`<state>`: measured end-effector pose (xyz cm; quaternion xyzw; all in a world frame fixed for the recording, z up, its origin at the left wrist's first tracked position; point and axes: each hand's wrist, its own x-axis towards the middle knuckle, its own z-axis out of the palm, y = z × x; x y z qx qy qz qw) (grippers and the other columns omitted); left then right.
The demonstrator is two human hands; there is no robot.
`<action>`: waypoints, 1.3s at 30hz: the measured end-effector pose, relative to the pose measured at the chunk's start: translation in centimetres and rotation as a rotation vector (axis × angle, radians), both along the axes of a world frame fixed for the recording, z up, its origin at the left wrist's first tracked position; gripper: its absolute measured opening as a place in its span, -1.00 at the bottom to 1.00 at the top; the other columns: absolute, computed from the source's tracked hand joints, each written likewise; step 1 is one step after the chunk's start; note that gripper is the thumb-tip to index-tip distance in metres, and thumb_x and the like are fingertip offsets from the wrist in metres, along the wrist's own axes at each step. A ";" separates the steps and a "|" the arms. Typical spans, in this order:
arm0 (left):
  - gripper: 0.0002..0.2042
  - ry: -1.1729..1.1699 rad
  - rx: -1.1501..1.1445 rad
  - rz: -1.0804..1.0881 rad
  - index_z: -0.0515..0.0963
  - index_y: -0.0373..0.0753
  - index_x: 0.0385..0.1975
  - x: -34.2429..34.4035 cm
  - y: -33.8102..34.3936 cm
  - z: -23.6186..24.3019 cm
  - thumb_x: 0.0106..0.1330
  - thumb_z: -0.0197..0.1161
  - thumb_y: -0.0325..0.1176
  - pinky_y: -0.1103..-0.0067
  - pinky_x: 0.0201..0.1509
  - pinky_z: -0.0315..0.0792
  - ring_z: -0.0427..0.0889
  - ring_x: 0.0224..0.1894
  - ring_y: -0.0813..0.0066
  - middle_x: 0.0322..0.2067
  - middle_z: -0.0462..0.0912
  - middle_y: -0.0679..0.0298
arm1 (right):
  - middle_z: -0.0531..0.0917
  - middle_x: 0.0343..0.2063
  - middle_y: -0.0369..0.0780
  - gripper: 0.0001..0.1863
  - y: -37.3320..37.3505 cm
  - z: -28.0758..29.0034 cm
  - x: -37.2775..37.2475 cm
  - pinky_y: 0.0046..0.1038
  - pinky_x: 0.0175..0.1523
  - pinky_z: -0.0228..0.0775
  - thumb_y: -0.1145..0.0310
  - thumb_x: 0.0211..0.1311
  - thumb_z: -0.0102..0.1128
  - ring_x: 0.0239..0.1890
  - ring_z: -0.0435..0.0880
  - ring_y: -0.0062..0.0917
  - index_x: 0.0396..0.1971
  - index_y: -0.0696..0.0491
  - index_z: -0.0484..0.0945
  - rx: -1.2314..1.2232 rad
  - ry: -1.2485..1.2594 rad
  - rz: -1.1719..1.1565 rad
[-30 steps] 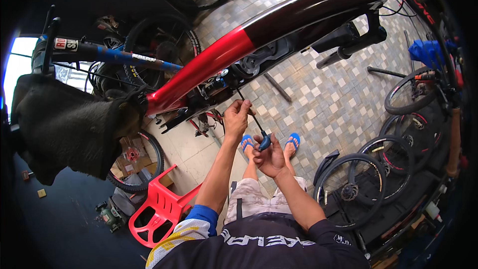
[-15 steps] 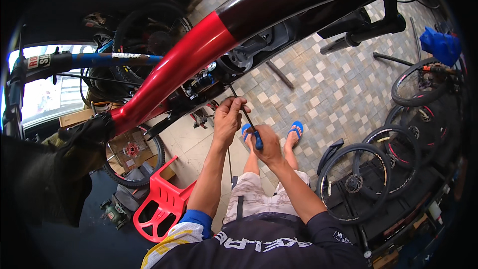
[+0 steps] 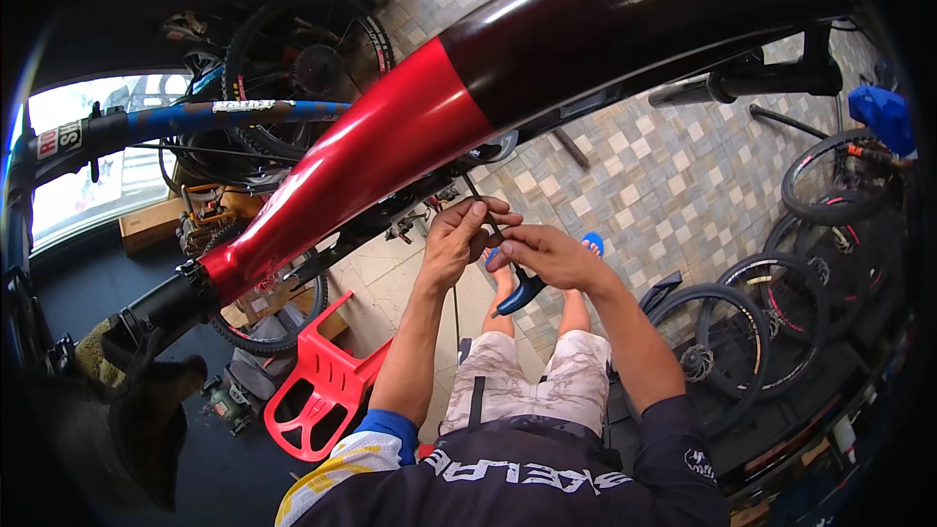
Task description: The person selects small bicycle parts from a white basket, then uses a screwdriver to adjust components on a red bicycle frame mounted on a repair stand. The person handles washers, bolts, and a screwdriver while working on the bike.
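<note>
A red and dark maroon bicycle frame [image 3: 429, 127] runs across the view above my hands. My left hand [image 3: 457, 234] pinches a thin black cable [image 3: 472, 187] that comes down from the frame's underside. My right hand [image 3: 547, 256] meets it fingertip to fingertip and holds a blue-handled tool [image 3: 519, 295] whose handle hangs below the palm. Both hands are just under the frame's middle. My legs in light shorts and blue sandals [image 3: 591, 242] are below.
A red plastic stool [image 3: 317, 390] lies on its side at lower left. Several bicycle wheels [image 3: 717, 351] lean at the right. A blue bicycle frame [image 3: 195, 122] and a wheel are at the left. A patterned tile floor [image 3: 664, 176] lies beneath.
The view has come much closer to the red frame. My hands have come together under it, and the left hand now pinches the cable.
</note>
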<state>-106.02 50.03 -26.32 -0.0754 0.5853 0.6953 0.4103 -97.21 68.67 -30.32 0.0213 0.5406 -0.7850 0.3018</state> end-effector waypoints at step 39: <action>-0.74 0.072 -0.131 0.224 0.62 -0.39 -0.01 1.2 -0.2 -1.3 0.48 0.25 -0.33 0.73 -0.69 0.01 0.19 -0.72 0.85 -0.29 0.72 0.32 | 0.69 -0.52 -0.28 -0.78 0.2 3.1 -3.4 -0.49 -0.30 0.50 0.35 0.23 0.46 -0.46 0.65 -0.62 -0.37 0.15 0.59 0.303 -0.086 -0.003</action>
